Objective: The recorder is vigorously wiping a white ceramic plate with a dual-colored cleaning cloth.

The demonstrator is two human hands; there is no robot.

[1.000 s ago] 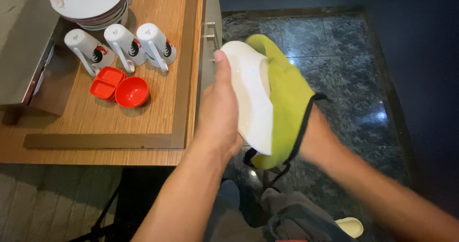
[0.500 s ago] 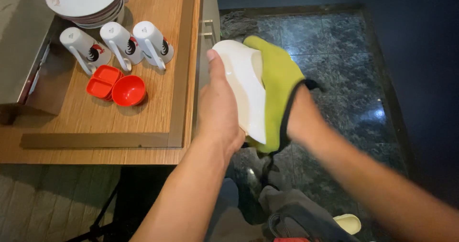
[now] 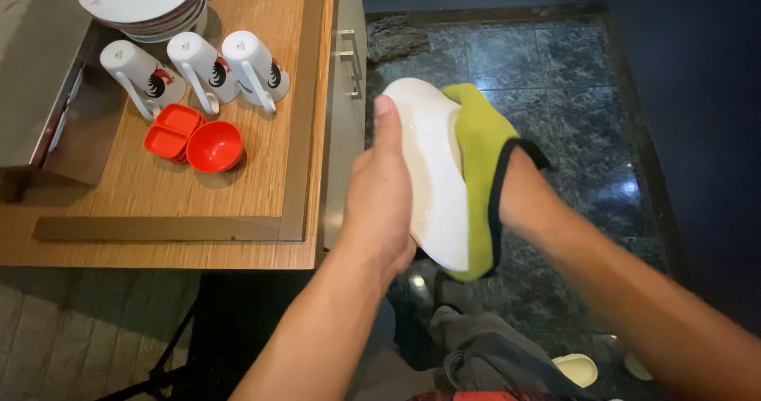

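My left hand (image 3: 380,203) grips a white plate (image 3: 432,171) by its near edge, holding it on edge over the dark floor. My right hand is hidden inside a green cloth with black trim (image 3: 479,171), pressed against the plate's far face; only my right wrist (image 3: 527,199) shows. The plate hangs just right of the wooden counter's edge.
On the wooden counter (image 3: 238,211) lie three white mugs (image 3: 198,68) on their sides, a stack of white plates (image 3: 143,1), a red square dish (image 3: 170,130) and a red round bowl (image 3: 214,146). Dark marble floor tiles (image 3: 571,68) lie to the right; a grey rag (image 3: 396,36) sits on them.
The plate and cloth have stayed in my hands, tilting and shifting slightly as the cloth moves over the plate's face.
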